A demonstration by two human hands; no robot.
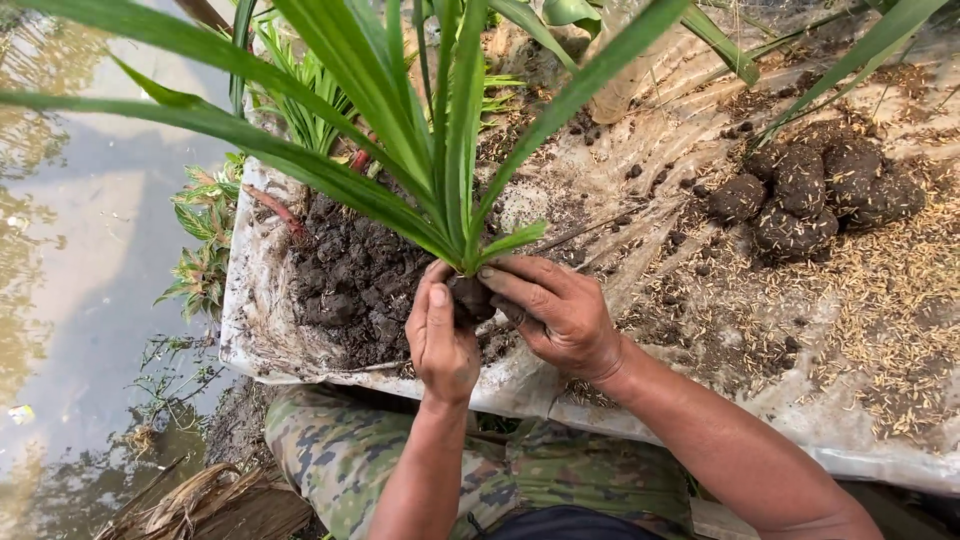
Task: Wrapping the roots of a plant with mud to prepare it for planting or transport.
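Note:
Both of my hands press around a dark lump of soil [470, 297] at the base of a green plant [440, 150] with long strap-like leaves. My left hand [441, 338] cups the lump from the left, thumb up against it. My right hand [555, 312] wraps it from the right, fingers curled over the top. The plant stands upright above a heap of dark wet soil [345, 285] on a dirty white plastic sheet [260, 330].
Several rounded soil balls [815, 190] lie at the back right, with pale rice husks [900, 300] scattered beside them. Muddy water [80, 250] lies to the left. More green plants [300, 100] lie behind the heap. My camouflage trousers [340, 450] are below the sheet's edge.

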